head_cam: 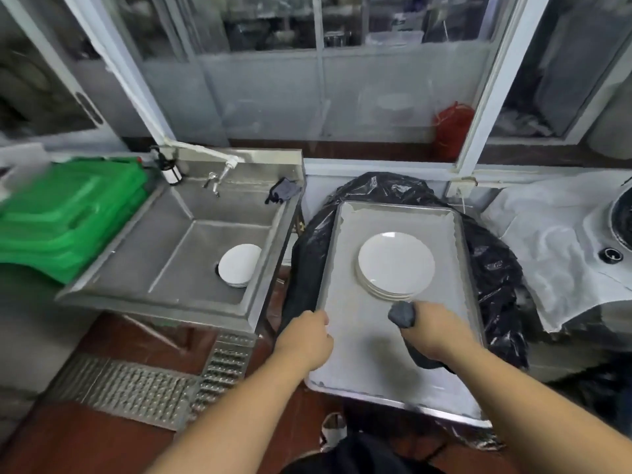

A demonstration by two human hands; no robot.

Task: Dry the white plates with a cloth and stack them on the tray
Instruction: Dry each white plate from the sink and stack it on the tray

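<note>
Single head-worn wide-angle view, looking forward and steeply down from above the forearms. Close to the tray [441,343], which fills the lower centre and runs away from the lens. Left hand [305,333] and right hand [431,328] reaching in from the bottom edge, near the lens. Steel sink [164,254] off to the left, glazed partition [321,80] across the top, farther back. Straight lines bowed toward the edges by the lens. No second view to overlap with.
</note>
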